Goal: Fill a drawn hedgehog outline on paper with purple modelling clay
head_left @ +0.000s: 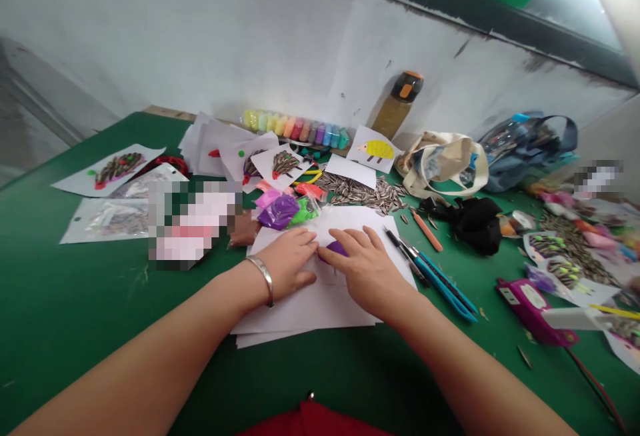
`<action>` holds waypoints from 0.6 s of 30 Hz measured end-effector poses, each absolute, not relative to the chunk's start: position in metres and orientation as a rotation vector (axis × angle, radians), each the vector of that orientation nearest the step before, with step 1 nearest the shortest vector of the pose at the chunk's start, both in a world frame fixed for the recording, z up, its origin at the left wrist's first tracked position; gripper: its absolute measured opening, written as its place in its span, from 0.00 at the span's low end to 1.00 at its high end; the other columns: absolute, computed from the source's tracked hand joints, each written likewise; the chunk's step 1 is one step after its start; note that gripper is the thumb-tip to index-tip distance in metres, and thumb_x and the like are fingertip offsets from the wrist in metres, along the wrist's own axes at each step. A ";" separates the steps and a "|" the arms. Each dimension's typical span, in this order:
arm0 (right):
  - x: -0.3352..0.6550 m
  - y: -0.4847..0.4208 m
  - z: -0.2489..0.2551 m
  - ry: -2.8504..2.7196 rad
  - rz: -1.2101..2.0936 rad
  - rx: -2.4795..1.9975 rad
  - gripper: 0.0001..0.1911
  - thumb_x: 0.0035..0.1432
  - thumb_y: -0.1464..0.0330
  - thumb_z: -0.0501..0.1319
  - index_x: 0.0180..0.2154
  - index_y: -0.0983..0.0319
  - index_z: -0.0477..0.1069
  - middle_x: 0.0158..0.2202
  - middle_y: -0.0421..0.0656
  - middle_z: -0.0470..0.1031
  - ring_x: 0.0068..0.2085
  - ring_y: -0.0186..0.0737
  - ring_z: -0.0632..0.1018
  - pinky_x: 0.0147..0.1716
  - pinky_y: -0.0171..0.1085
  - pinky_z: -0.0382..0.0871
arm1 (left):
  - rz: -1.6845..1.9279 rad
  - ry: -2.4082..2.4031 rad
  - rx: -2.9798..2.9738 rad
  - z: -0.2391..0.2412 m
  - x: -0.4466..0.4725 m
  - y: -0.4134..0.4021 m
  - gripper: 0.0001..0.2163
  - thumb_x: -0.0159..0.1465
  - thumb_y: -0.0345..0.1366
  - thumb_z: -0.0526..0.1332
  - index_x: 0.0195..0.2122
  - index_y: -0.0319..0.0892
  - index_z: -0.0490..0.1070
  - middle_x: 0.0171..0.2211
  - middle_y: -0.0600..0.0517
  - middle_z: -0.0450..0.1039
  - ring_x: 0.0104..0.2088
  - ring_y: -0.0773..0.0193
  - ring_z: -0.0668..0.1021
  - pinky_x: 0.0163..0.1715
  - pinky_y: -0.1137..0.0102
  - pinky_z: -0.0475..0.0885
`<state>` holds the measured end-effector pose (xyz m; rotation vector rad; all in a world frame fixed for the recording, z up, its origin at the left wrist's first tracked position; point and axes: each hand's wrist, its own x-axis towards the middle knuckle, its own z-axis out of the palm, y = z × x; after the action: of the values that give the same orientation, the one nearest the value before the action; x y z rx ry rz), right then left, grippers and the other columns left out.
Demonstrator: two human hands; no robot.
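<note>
A small flat piece of purple clay (338, 248) lies on white paper (305, 321), partly hidden beneath my right hand (367, 264). That hand is open, its fingers spread and touching the clay. My left hand (287, 264), with a silver bangle (263, 276) at the wrist, rests open on the paper to the left of the clay. Its fingertips come close to the clay's edge; whether they touch it I cannot tell. Just beyond both hands sit a bag of purple clay (279, 211) and a bag of green clay (306, 211).
Sunflower seeds (370, 191) lie behind the paper. To the right are a black pen (407, 256), blue tweezers (445, 286), an orange tool (427, 230) and a purple glue gun (537, 309). A bottle (397, 106) and tote bag (440, 163) stand by the wall. Seed-covered hedgehog pictures (113, 169) lie left.
</note>
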<state>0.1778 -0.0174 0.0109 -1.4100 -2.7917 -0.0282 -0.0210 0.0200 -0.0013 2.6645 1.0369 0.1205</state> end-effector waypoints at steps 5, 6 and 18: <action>0.176 -0.019 0.001 -2.750 -0.029 -1.402 0.24 0.58 0.77 0.53 0.54 0.53 0.67 0.62 0.46 0.61 0.59 0.50 0.61 0.60 0.58 0.43 | 0.120 1.050 2.661 0.000 -0.020 0.020 0.19 0.57 0.37 0.64 0.49 0.36 0.68 0.51 0.41 0.69 0.55 0.49 0.68 0.58 0.59 0.61; 0.175 -0.019 -0.002 -2.724 -0.024 -1.412 0.23 0.59 0.76 0.52 0.54 0.53 0.67 0.61 0.46 0.62 0.59 0.49 0.61 0.61 0.58 0.44 | 0.126 1.048 2.660 0.000 -0.020 0.020 0.19 0.57 0.37 0.64 0.49 0.37 0.68 0.51 0.42 0.69 0.55 0.49 0.68 0.58 0.59 0.61; 0.177 -0.013 -0.008 -2.682 0.000 -1.343 0.20 0.63 0.74 0.51 0.53 0.53 0.68 0.61 0.46 0.62 0.61 0.50 0.60 0.61 0.59 0.42 | 0.034 1.058 2.613 -0.001 -0.021 0.020 0.23 0.59 0.36 0.62 0.55 0.35 0.64 0.58 0.39 0.63 0.60 0.48 0.63 0.61 0.57 0.56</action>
<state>0.1766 -0.0133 -0.0077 -1.3430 -2.6824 0.0001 -0.0214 0.0200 -0.0005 2.6130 1.0583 0.0344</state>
